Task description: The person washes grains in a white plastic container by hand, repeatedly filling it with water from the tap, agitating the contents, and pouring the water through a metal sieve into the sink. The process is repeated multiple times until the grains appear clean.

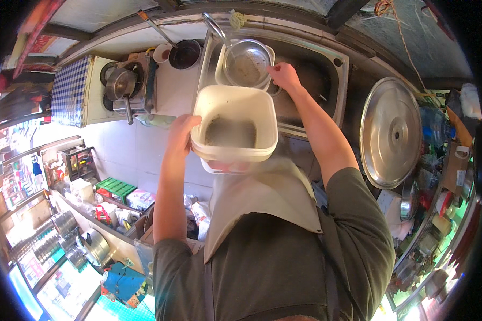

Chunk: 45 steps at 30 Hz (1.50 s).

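My left hand [183,132] grips the left side of a square white plastic tub [265,124], held up at the near edge of the sink. Dark matter [231,132] covers the tub's bottom; whether it is liquid or grains I cannot tell. My right hand [286,76] has its fingers closed at the right rim of a round metal bowl [247,64]. That bowl rests over a second white tub [221,68] in the stainless steel sink [315,84], below the curved tap [215,26]. Some cloudy residue lies in the bowl.
Left of the sink stand a dark pot [184,54], a small white cup [162,53] and a gas stove [142,80] carrying a saucepan [121,84]. A large round metal lid [391,132] leans at the right. Behind on the left sits a green crate [115,189].
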Each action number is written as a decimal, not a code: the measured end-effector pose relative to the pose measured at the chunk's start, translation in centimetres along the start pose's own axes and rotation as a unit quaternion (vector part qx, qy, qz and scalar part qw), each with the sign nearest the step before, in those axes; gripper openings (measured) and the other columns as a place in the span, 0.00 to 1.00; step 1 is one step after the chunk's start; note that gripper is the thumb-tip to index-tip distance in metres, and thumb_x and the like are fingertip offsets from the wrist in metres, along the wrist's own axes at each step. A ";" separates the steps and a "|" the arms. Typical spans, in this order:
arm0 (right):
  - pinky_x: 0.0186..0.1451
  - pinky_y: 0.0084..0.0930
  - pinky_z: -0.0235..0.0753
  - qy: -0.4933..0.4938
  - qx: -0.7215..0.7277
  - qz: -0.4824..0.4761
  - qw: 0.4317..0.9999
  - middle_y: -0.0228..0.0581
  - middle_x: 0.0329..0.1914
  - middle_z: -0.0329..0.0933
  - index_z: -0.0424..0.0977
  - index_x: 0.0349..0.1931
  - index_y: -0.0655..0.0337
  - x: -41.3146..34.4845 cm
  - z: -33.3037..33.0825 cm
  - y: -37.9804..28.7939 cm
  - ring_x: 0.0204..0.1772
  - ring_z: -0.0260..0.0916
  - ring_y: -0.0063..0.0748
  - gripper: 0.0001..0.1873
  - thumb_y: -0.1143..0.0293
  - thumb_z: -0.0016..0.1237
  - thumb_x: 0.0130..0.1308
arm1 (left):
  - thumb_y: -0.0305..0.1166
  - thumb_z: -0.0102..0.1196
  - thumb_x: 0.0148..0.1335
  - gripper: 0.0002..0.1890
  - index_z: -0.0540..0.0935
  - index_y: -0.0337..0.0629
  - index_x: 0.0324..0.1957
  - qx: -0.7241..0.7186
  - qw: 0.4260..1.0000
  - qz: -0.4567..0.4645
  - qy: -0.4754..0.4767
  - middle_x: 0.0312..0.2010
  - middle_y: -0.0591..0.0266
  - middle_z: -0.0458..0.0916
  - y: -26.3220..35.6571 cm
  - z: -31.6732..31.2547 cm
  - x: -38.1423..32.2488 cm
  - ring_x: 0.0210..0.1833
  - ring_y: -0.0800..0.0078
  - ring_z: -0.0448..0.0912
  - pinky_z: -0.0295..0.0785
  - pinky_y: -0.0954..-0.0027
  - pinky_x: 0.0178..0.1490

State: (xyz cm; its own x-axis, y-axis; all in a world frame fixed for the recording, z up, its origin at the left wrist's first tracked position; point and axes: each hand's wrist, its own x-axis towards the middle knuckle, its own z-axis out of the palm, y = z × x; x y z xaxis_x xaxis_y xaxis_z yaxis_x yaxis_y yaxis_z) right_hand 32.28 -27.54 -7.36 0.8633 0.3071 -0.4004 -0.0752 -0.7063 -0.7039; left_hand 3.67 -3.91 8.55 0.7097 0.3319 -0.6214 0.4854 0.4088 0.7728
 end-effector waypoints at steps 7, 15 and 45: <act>0.52 0.42 0.79 0.114 -0.101 0.003 0.988 0.51 0.43 0.83 0.81 0.40 0.62 0.4 0.7 -1.2 0.49 0.81 0.51 0.21 0.52 0.59 0.58 | 0.38 0.56 0.58 0.25 0.79 0.23 0.49 0.026 0.993 0.077 0.081 0.31 0.58 0.82 -0.2 -1.4 -4.2 0.19 0.79 0.74 0.62 0.78 0.18; 0.45 0.48 0.75 0.087 -0.106 -0.208 0.968 0.53 0.38 0.77 0.73 0.29 0.64 -0.9 -0.3 -4.5 0.44 0.76 0.58 0.13 0.63 0.55 0.54 | 0.31 0.57 0.57 0.24 0.78 0.22 0.53 -0.054 0.977 0.134 0.155 0.36 0.57 0.82 -2.0 -3.3 -5.8 0.28 0.77 0.77 0.67 0.78 0.25; 0.37 0.35 0.75 0.305 0.142 -0.063 0.940 0.44 0.24 0.80 0.77 0.31 0.69 -10.4 -7.6 2.4 0.31 0.78 0.36 0.11 0.68 0.57 0.58 | 0.32 0.68 0.53 0.18 0.82 0.28 0.42 0.019 0.984 0.164 0.070 0.33 0.59 0.83 2.1 -2.4 -2.5 0.34 0.75 0.80 0.74 0.75 0.37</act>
State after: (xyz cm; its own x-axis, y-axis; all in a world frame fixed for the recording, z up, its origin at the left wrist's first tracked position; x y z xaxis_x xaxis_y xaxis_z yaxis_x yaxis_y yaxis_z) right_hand 26.93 -37.26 -0.49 0.9932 -0.1068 0.0454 -0.0095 -0.4641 -0.8857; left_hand 1.67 -1.88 11.42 0.7551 0.5559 -0.3476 0.2631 0.2288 0.9373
